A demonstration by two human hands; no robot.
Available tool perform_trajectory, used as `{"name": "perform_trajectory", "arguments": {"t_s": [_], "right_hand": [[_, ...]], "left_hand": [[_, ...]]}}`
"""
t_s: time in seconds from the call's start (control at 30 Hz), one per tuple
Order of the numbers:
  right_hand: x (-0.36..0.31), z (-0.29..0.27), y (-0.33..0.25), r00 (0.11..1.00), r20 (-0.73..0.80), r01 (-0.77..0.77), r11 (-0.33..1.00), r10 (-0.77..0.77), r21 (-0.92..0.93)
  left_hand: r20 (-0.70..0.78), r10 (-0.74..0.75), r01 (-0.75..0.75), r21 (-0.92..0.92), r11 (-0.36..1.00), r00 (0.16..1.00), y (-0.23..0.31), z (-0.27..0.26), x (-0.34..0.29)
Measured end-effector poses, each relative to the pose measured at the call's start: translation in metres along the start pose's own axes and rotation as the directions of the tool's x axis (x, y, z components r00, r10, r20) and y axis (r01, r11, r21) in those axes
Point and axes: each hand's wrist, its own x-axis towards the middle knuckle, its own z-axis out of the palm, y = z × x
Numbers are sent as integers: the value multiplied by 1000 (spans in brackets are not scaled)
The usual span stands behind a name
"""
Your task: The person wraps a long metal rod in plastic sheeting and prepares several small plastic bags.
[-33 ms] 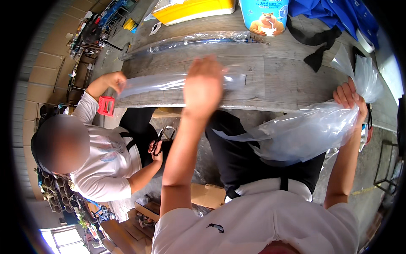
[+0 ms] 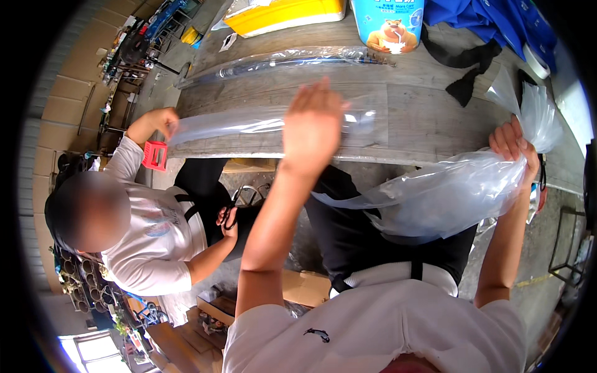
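A long clear plastic sleeve (image 2: 239, 123) lies along the near side of the wooden table. My left hand (image 2: 313, 121), slightly blurred, is over it with the fingers stretched out; whether the palm touches the film is hidden. At the right table edge my right hand (image 2: 515, 146) is closed around a gathered bundle of clear plastic bags (image 2: 448, 193). The bundle hangs over my lap, and its bunched end sticks up past my fingers. At the left, a co-worker's hand (image 2: 163, 122) pinches the far left end of the sleeve.
The co-worker's other hand holds black-handled scissors (image 2: 231, 208). Farther back on the table (image 2: 205, 99) lie a bagged rod (image 2: 292, 62), a yellow bin (image 2: 286, 18), a blue bucket (image 2: 388, 28), a black strap (image 2: 463, 62) and blue cloth (image 2: 497, 18). A red plastic piece (image 2: 155, 155) sits near the co-worker's arm.
My left hand has shifted a little to the right along the sleeve. The co-worker's pinching hand and the sleeve's end have moved slightly left. My right hand keeps its hold.
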Motion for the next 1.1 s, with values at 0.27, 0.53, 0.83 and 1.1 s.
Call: {"name": "perform_trajectory", "arguments": {"t_s": [0.27, 0.53, 0.83, 1.1], "right_hand": [[-1, 2, 1, 1000, 1, 8, 999, -8, -50], [-2, 0, 4, 1000, 0, 15, 998, -15, -54], [-2, 1, 4, 1000, 9, 7, 999, -6, -50], [-4, 2, 4, 1000, -11, 4, 998, -5, -60]], "left_hand": [[96, -47, 55, -78, 995, 994, 13, 21, 2], [155, -20, 28, -53, 998, 988, 13, 21, 4], [158, -25, 35, -61, 997, 987, 13, 17, 6], [152, -22, 33, -68, 997, 988, 14, 19, 5]]}}
